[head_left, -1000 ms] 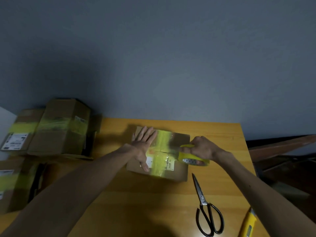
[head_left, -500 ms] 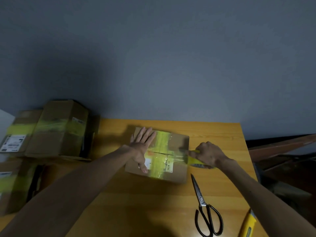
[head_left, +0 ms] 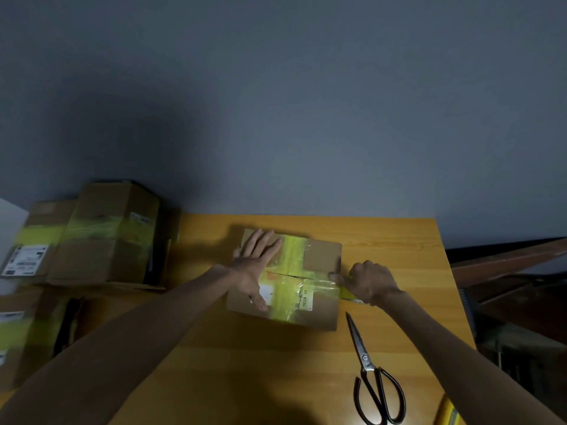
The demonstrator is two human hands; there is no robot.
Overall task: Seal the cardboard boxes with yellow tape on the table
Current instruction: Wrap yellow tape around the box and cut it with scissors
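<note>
A small cardboard box (head_left: 322, 256) lies on the wooden table (head_left: 276, 363), with yellow tape crossing its top. My left hand (head_left: 254, 268) presses flat on the box's left half, fingers straight. My right hand (head_left: 366, 282) grips the yellow tape roll (head_left: 349, 294) just off the box's right edge, low beside its side wall. A strip of tape (head_left: 319, 283) runs from the roll leftward over the box top along the flap seam. Most of the roll is hidden under my fingers.
Black scissors (head_left: 372, 378) lie on the table in front of my right hand. A yellow utility knife (head_left: 448, 414) pokes in at the bottom right edge. Several taped cardboard boxes (head_left: 101, 240) are stacked off the table's left side. A grey wall stands behind.
My right hand has drawn the tape roll rightward and down past the box's right edge, laying tape across the top. The left hand has stayed pressed on the box.
</note>
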